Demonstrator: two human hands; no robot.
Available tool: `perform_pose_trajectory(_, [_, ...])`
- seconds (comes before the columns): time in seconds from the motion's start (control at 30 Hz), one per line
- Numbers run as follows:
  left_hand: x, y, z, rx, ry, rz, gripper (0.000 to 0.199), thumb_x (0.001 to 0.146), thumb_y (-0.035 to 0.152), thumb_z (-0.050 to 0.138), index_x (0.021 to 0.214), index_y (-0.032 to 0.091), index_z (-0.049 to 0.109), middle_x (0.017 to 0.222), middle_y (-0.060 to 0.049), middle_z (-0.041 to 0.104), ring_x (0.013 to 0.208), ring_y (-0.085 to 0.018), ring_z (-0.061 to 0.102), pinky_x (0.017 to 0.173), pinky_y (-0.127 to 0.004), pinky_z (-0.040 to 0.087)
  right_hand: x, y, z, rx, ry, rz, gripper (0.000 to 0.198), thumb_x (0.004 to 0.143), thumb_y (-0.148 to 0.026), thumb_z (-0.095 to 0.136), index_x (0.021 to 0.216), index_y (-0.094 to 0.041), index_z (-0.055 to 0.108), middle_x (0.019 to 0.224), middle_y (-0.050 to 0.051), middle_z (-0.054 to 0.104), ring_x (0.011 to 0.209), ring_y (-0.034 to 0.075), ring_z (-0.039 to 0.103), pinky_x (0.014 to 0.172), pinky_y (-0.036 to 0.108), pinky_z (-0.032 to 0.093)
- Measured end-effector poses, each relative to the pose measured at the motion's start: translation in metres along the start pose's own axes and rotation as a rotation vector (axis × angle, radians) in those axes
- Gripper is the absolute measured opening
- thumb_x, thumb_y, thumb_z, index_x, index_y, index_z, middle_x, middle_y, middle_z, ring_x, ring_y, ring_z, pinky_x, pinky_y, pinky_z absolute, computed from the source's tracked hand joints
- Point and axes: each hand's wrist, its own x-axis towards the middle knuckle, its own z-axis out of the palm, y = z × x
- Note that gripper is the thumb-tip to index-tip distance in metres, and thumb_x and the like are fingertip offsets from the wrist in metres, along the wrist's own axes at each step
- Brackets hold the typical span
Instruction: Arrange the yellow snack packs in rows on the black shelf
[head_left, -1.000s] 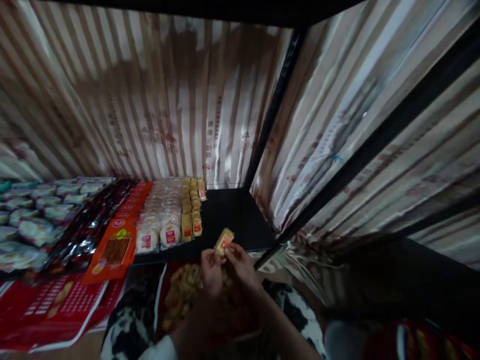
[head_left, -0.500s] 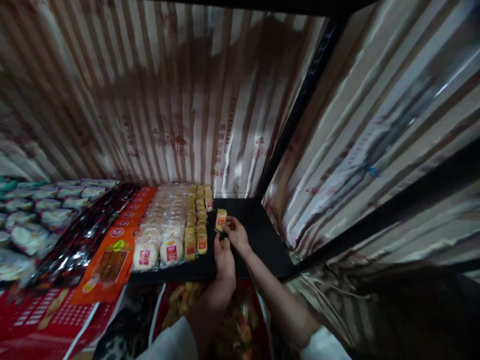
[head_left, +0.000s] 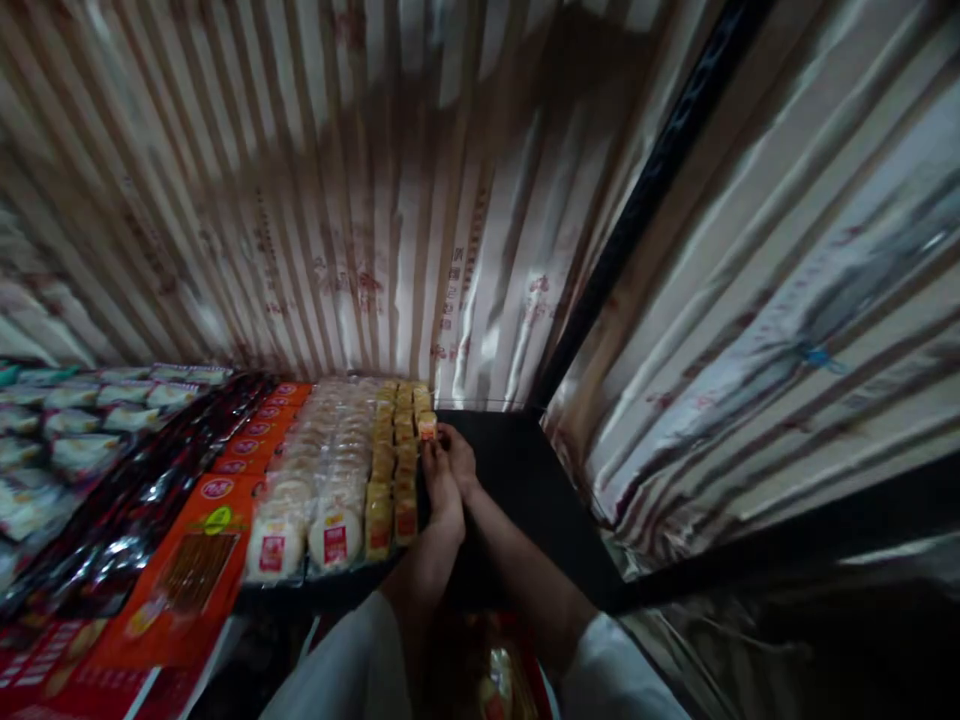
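A small yellow packaged cake [head_left: 427,427] with an orange label stands upright at the front of the rightmost, shorter row of like packs, on a black shelf [head_left: 517,480]. My right hand [head_left: 459,458] grips its right side with bent fingers. Just below, my left hand [head_left: 441,490] has its fingers closed at the pack's lower edge, close against the right hand. To the left, two longer rows of yellow packaged cakes [head_left: 379,520] run back to the curtain. The fingertips are partly hidden and dim.
Farther left are rows of round white packaged pastries [head_left: 334,540], orange snack packets [head_left: 199,560], dark shiny packets [head_left: 127,520] and white pouches [head_left: 82,440]. A striped curtain [head_left: 360,240] hangs behind. A black post [head_left: 630,230] rises at the right. Below sits a red box [head_left: 517,650] with packets.
Both hands have moved left and away from me with the cake pack, from the bare shelf to the front of the short row. The camera view has shifted slightly.
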Motion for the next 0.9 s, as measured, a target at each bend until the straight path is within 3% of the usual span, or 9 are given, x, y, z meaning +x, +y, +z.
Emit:
perform_pose_trajectory(0.27, [0.004, -0.006, -0.002, -0.048, 0.032, -0.042, 0.025, 0.085, 0.022, 0.050, 0.107, 0.018, 0.061, 0.112, -0.011, 0.068, 0.115, -0.025, 0.059, 0.102, -0.047, 0.042, 0.003, 0.011, 0.011, 0.036, 0.069, -0.006, 0.032, 0.070, -0.023, 0.055, 0.101, -0.019, 0.062, 0.086, 0.002, 0.066, 0.079, 0.017, 0.061, 0.078, 0.030, 0.049])
perform_pose_trajectory(0.5, [0.007, -0.006, -0.001, -0.027, 0.017, -0.055, 0.026, 0.084, 0.018, 0.047, 0.106, 0.019, 0.061, 0.123, -0.011, 0.061, 0.124, -0.024, 0.052, 0.107, -0.043, 0.038, -0.004, 0.012, 0.008, 0.052, 0.038, -0.071, 0.014, 0.070, -0.023, 0.053, 0.081, -0.021, 0.061, 0.078, 0.000, 0.063, 0.075, 0.015, 0.057, 0.073, 0.026, 0.047])
perform_pose_trajectory(0.7, [0.007, -0.005, -0.001, -0.001, -0.008, -0.032, 0.035, 0.075, 0.020, 0.061, 0.111, 0.023, 0.060, 0.114, -0.010, 0.065, 0.124, -0.029, 0.050, 0.100, -0.046, 0.044, -0.006, 0.011, 0.010, 0.027, 0.034, -0.079, 0.016, 0.069, -0.017, 0.053, 0.081, -0.021, 0.062, 0.082, 0.001, 0.064, 0.080, 0.016, 0.056, 0.077, 0.027, 0.047])
perform_pose_trajectory(0.9, [0.007, 0.006, -0.003, 0.026, -0.021, -0.011, 0.032, 0.075, 0.022, 0.060, 0.108, 0.024, 0.061, 0.111, -0.010, 0.065, 0.120, -0.027, 0.053, 0.097, -0.043, 0.048, -0.011, 0.005, 0.008, 0.045, 0.088, -0.038, 0.019, 0.068, -0.020, 0.056, 0.085, -0.018, 0.062, 0.082, 0.003, 0.062, 0.079, 0.017, 0.056, 0.077, 0.029, 0.047])
